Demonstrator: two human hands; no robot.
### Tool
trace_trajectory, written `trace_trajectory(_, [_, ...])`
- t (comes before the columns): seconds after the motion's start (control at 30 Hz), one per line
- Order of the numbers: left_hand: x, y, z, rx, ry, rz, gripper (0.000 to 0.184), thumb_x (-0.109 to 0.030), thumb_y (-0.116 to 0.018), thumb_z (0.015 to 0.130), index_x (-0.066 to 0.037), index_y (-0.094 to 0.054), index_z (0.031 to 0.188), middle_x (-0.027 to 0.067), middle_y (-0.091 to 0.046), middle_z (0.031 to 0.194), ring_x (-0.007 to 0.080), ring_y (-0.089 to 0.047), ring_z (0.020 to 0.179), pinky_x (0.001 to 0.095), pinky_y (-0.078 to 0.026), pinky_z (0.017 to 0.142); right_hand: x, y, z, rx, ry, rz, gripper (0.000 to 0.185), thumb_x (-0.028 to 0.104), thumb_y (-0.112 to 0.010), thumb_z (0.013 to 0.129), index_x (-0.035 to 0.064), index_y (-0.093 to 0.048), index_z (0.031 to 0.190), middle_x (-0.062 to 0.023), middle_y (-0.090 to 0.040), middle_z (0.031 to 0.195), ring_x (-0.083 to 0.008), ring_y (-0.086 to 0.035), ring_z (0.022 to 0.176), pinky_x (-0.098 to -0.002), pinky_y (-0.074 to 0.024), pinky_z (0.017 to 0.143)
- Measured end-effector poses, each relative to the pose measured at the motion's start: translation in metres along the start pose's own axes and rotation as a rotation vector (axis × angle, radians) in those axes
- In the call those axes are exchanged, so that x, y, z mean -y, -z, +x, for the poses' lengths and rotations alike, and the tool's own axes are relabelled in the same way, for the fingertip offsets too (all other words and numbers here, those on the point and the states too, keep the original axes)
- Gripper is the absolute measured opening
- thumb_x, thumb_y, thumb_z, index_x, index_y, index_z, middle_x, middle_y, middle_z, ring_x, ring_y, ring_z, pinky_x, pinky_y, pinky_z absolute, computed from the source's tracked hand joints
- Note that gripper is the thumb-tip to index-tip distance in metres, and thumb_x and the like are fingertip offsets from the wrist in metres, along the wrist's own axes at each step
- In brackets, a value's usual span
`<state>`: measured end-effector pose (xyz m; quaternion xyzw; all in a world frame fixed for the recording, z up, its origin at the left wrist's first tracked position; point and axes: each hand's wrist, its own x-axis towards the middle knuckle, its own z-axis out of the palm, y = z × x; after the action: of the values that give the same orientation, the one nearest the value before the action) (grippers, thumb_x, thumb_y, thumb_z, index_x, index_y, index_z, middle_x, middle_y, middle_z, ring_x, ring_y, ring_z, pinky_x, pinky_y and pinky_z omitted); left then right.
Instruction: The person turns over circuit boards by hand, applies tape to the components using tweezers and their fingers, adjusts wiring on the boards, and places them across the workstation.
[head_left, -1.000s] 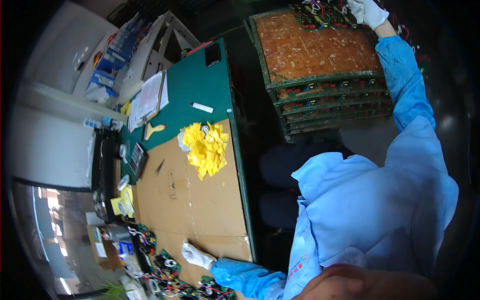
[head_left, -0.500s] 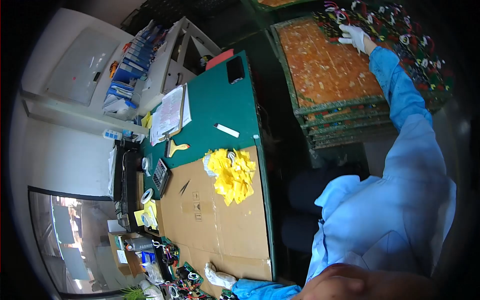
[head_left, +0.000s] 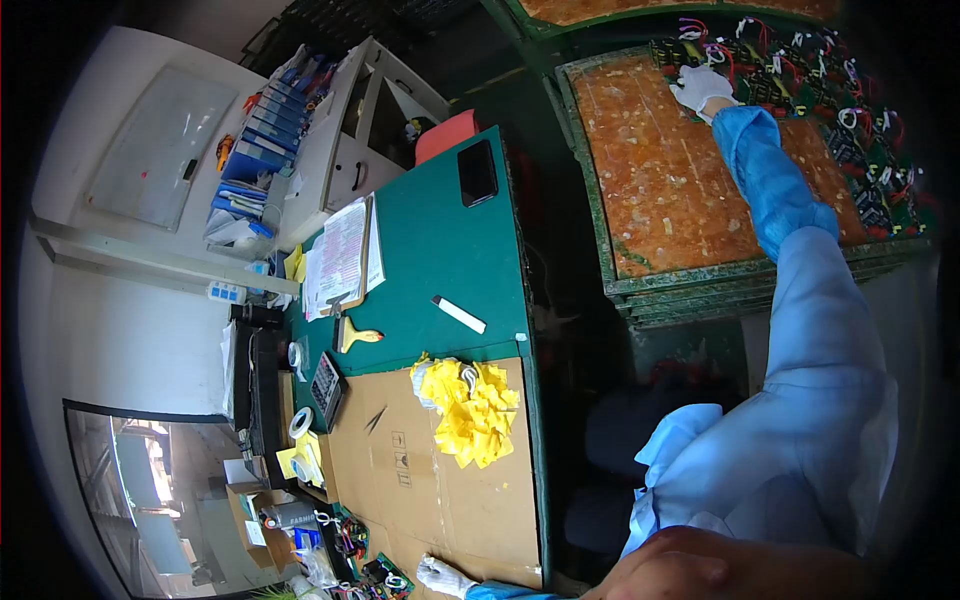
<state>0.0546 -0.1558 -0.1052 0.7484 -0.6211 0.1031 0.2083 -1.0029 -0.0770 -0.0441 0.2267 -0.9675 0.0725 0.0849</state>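
Green circuit boards with black components and red, white and purple wire leads [head_left: 790, 72] lie close together on the worn orange-brown panel with a green rim [head_left: 650, 165], packed along its top edge and down its right edge, around the upper-right corner. More circuit boards with tangled coloured leads [head_left: 384, 577] lie jumbled near the green desk's [head_left: 420, 240] lower-left corner, partly cut off by the view.
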Motion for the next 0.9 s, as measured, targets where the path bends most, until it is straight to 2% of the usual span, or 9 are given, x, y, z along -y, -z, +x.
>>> trace_trajectory(0.2, [-0.004,-0.005,-0.009,-0.122,-0.105,-0.067,0.027,-0.019,-0.055,0.098,0.004,-0.068,0.099,0.0208,-0.066,0.095,0.0341,-0.062,0.088,0.0424,-0.05,0.084,-0.01,0.015,0.019,0.056,0.079,0.049,0.052,0.049,-0.058,0.089,0.0075,-0.059,0.121,-0.0196,-0.067,0.116,-0.0389,-0.064,0.107,-0.0479,-0.0521,0.088])
trace_trajectory(0.37, [-0.018,-0.002,-0.009,-0.086,-0.057,0.026,0.019,-0.013,-0.06,0.091,0.004,-0.067,0.096,0.0206,-0.063,0.091,0.0345,-0.059,0.088,0.0431,-0.048,0.081,-0.017,0.017,0.038,0.02,0.099,0.046,0.055,0.051,-0.058,0.089,0.0065,-0.059,0.121,-0.0199,-0.067,0.117,-0.0394,-0.064,0.108,-0.0469,-0.0512,0.089])
trace_trajectory(0.47, [-0.022,0.006,-0.003,-0.06,-0.106,0.12,0.017,-0.011,-0.063,0.086,0.003,-0.066,0.094,0.0205,-0.061,0.09,0.0354,-0.058,0.087,0.0437,-0.047,0.078,-0.013,0.023,0.011,0.186,0.074,0.08,0.055,0.05,-0.058,0.089,0.0063,-0.059,0.122,-0.0195,-0.067,0.117,-0.0392,-0.064,0.107,-0.0467,-0.0514,0.087])
trace_trajectory(0.63, [-0.003,-0.011,0.0,-0.134,-0.105,0.051,0.013,-0.007,-0.065,0.081,0.002,-0.065,0.091,0.0201,-0.06,0.088,0.0368,-0.057,0.084,0.0455,-0.047,0.076,-0.018,0.036,0.039,0.232,0.178,-0.05,0.059,0.055,-0.053,0.089,0.0035,-0.063,0.117,-0.0203,-0.067,0.118,-0.0393,-0.063,0.108,-0.0474,-0.0499,0.091])
trace_trajectory(0.67, [-0.004,-0.011,0.0,-0.128,-0.115,0.042,0.013,-0.007,-0.065,0.081,0.002,-0.065,0.091,0.0201,-0.06,0.088,0.0368,-0.057,0.084,0.0455,-0.047,0.076,-0.034,0.019,0.068,0.053,0.316,-0.097,0.059,0.054,-0.056,0.087,0.0015,-0.066,0.111,-0.02,-0.067,0.117,-0.0394,-0.063,0.108,-0.0475,-0.0497,0.091])
trace_trajectory(0.7, [-0.007,-0.01,-0.001,-0.128,-0.137,0.051,0.013,-0.008,-0.065,0.082,0.002,-0.065,0.09,0.0203,-0.06,0.087,0.0371,-0.056,0.084,0.0459,-0.047,0.076,-0.017,0.072,0.057,0.253,0.361,-0.142,0.058,0.053,-0.059,0.084,0.001,-0.068,0.109,-0.0199,-0.066,0.121,-0.0375,-0.063,0.111,-0.0455,-0.0486,0.094])
trace_trajectory(0.77, [-0.015,-0.006,-0.002,-0.136,-0.165,0.064,0.012,-0.009,-0.063,0.083,0.002,-0.065,0.089,0.0206,-0.059,0.087,0.0378,-0.056,0.084,0.0467,-0.046,0.077,-0.037,0.05,0.106,0.124,0.259,0.04,0.059,0.052,-0.062,0.084,0.0011,-0.069,0.114,-0.0199,-0.066,0.122,-0.034,-0.061,0.116,-0.0416,-0.047,0.097])
trace_trajectory(0.83, [-0.024,0.0,-0.004,-0.151,-0.169,0.087,0.013,-0.01,-0.062,0.085,0.002,-0.064,0.089,0.021,-0.059,0.086,0.0385,-0.055,0.084,0.0475,-0.045,0.078,-0.048,0.099,0.083,0.215,0.097,0.398,0.065,0.053,-0.065,0.084,0.0017,-0.067,0.123,-0.0179,-0.065,0.127,-0.0293,-0.059,0.122,-0.038,-0.0441,0.102])
trace_trajectory(0.9, [-0.028,0.005,-0.006,-0.148,-0.161,0.105,0.013,-0.011,-0.06,0.086,0.002,-0.064,0.088,0.0213,-0.058,0.085,0.0392,-0.055,0.084,0.0483,-0.045,0.078,-0.082,0.08,0.105,0.171,0.157,0.611,0.064,0.052,-0.065,0.088,0.0012,-0.065,0.126,-0.0123,-0.067,0.125,-0.0241,-0.062,0.113,-0.0355,-0.0456,0.099])
